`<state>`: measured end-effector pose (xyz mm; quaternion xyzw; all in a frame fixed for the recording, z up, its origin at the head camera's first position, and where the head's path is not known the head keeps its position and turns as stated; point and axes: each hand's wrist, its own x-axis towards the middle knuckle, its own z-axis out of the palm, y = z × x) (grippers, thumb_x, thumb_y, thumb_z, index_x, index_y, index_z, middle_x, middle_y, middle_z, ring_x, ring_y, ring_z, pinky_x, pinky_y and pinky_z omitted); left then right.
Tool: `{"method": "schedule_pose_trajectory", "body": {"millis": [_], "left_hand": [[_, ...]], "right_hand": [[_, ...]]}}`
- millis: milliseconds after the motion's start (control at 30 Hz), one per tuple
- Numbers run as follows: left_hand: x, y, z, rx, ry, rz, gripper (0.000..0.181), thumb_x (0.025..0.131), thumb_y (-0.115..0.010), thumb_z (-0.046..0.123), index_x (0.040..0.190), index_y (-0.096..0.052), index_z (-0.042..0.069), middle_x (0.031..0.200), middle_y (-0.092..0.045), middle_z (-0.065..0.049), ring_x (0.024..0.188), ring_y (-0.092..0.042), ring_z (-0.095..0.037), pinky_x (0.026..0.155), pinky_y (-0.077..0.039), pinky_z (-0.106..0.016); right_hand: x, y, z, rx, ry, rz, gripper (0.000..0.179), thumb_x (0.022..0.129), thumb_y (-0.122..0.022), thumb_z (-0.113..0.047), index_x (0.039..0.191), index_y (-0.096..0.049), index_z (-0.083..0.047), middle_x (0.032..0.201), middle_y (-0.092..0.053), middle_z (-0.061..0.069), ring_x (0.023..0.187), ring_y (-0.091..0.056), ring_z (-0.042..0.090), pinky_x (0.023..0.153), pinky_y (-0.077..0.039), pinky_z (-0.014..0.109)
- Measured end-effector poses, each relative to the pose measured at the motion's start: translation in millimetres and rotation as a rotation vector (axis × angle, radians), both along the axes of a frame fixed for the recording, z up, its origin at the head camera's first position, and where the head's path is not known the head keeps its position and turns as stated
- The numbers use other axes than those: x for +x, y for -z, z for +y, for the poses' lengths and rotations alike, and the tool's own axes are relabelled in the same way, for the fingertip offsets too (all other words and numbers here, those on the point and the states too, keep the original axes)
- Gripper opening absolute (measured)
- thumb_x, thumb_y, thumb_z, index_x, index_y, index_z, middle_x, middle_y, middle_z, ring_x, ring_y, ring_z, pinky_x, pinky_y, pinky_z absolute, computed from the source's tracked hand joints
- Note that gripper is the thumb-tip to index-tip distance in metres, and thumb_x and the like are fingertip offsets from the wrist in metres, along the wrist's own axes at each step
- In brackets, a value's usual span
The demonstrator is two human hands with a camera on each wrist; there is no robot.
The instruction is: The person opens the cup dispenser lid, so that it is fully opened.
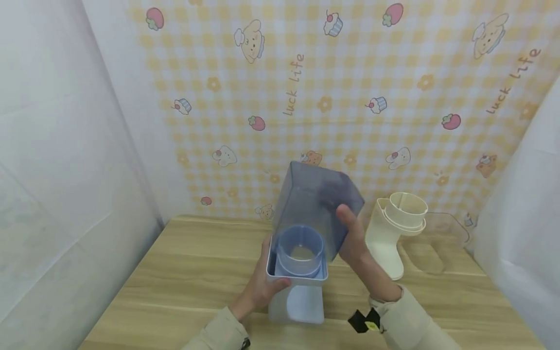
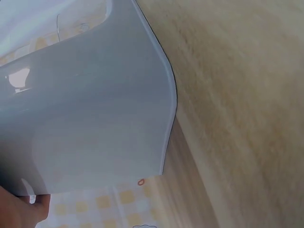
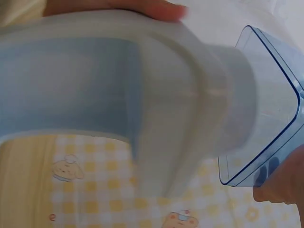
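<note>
A pale blue-white plastic stand (image 1: 280, 306) with a curved foot and a round collar (image 1: 301, 265) on top is in the middle of the head view. My left hand (image 1: 258, 284) grips its upper part from the left, thumb across the front. My right hand (image 1: 353, 238) holds a clear blue box-shaped container (image 1: 302, 194) by its right side, tilted over the stand. Through its wall the collar shows. The right wrist view has the container's rim (image 3: 285, 128) beside the stand (image 3: 166, 95), apart from its collar. The stand's smooth side (image 2: 95, 109) fills much of the left wrist view.
A cream stand (image 1: 380, 243) of like shape, with a round collar, stands on the wooden table (image 1: 188, 272) to the right. Beside it is a clear plastic container (image 1: 442, 228). A checked, printed cloth (image 1: 236, 112) hangs behind, with white sheets at both sides.
</note>
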<state>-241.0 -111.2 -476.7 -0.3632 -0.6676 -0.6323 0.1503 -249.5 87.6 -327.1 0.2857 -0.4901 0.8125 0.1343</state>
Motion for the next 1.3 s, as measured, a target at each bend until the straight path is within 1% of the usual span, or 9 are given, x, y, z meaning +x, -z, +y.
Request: {"method": "schedule_pose_trajectory", "body": {"millis": [100, 233, 400, 633, 767, 900, 967, 1133, 1300], "left_hand": [[-1.5, -0.4, -1.6, 0.013, 0.016, 0.023, 0.101, 0.088, -0.066, 0.06, 0.156, -0.014, 0.007, 0.146, -0.043, -0.015, 0.128, -0.05, -0.02, 0.111, -0.041, -0.028], [0.0, -2.4, -6.5, 0.011, 0.024, 0.035, 0.1, 0.088, -0.066, 0.058, 0.156, -0.014, 0.006, 0.147, -0.041, -0.014, 0.129, -0.048, -0.019, 0.111, -0.04, -0.026], [5.3, -4.0, -15.3, -0.008, 0.015, 0.066, 0.1, 0.09, -0.065, 0.058, 0.156, -0.011, 0.005, 0.147, -0.041, -0.014, 0.13, -0.048, -0.016, 0.111, -0.039, -0.026], [12.0, -7.4, -22.7, -0.008, 0.028, 0.073, 0.099, 0.091, -0.064, 0.057, 0.156, -0.012, 0.004, 0.15, -0.04, -0.015, 0.132, -0.046, -0.018, 0.114, -0.036, -0.025], [17.0, -8.1, -29.8, 0.004, 0.009, 0.101, 0.101, 0.091, -0.064, 0.057, 0.154, -0.012, -0.002, 0.153, -0.038, -0.013, 0.136, -0.044, -0.016, 0.116, -0.034, -0.024], [23.3, -6.6, -40.1, 0.004, -0.016, 0.126, 0.105, 0.092, -0.062, 0.057, 0.152, -0.01, -0.01, 0.152, -0.039, -0.007, 0.135, -0.044, -0.012, 0.115, -0.032, -0.02], [26.2, -5.8, -45.3, 0.008, -0.014, 0.118, 0.104, 0.092, -0.062, 0.056, 0.152, -0.009, -0.01, 0.152, -0.039, -0.006, 0.134, -0.044, -0.012, 0.114, -0.032, -0.019], [28.4, -5.4, -55.2, 0.008, -0.001, 0.081, 0.1, 0.093, -0.062, 0.055, 0.156, -0.008, -0.002, 0.153, -0.036, -0.009, 0.135, -0.043, -0.014, 0.115, -0.031, -0.019], [27.8, -6.3, -59.7, 0.001, 0.015, 0.063, 0.102, 0.093, -0.061, 0.055, 0.156, -0.006, -0.004, 0.151, -0.038, -0.011, 0.133, -0.044, -0.015, 0.115, -0.033, -0.021]], "right_hand": [[-12.5, -19.2, 4.0, -0.076, 0.007, 0.028, 0.055, 0.083, -0.076, -0.045, 0.124, -0.054, -0.015, 0.105, -0.068, -0.005, 0.092, -0.066, 0.01, 0.083, -0.056, 0.025], [-39.0, -36.5, 11.1, -0.026, 0.138, 0.126, 0.067, 0.078, -0.077, -0.05, 0.129, -0.052, -0.014, 0.108, -0.065, -0.001, 0.095, -0.061, 0.013, 0.086, -0.051, 0.024], [-74.1, -31.6, 23.8, 0.12, 0.237, 0.172, 0.076, 0.079, -0.072, -0.052, 0.136, -0.044, -0.011, 0.118, -0.055, 0.001, 0.105, -0.048, 0.016, 0.094, -0.04, 0.026], [-100.0, -4.5, 28.7, 0.218, 0.27, 0.149, 0.107, 0.076, -0.074, -0.065, 0.149, -0.03, -0.001, 0.127, -0.047, 0.004, 0.11, -0.045, 0.018, 0.098, -0.036, 0.027], [-110.9, 19.1, 28.5, 0.47, 0.299, 0.103, 0.121, 0.076, -0.06, -0.082, 0.159, -0.012, -0.009, 0.15, -0.033, 0.016, 0.132, -0.038, 0.034, 0.114, -0.023, 0.055], [-117.9, 47.7, 30.2, 0.711, 0.306, 0.066, 0.116, 0.082, -0.052, -0.082, 0.16, -0.002, -0.012, 0.165, -0.01, 0.021, 0.15, -0.015, 0.048, 0.113, -0.006, 0.078], [-121.5, 62.3, 30.8, 0.771, 0.312, 0.073, 0.114, 0.085, -0.054, -0.077, 0.16, -0.003, -0.008, 0.166, -0.008, 0.021, 0.151, -0.01, 0.047, 0.116, -0.007, 0.074], [-130.1, 94.6, 29.1, 0.874, 0.298, 0.115, 0.109, 0.088, -0.06, -0.066, 0.158, -0.008, 0.002, 0.163, -0.016, 0.027, 0.149, -0.019, 0.048, 0.118, -0.019, 0.066], [-133.4, 116.9, 26.8, 0.983, 0.259, 0.106, 0.107, 0.089, -0.064, -0.056, 0.156, -0.008, 0.005, 0.161, -0.019, 0.03, 0.146, -0.024, 0.049, 0.118, -0.023, 0.065]]}}
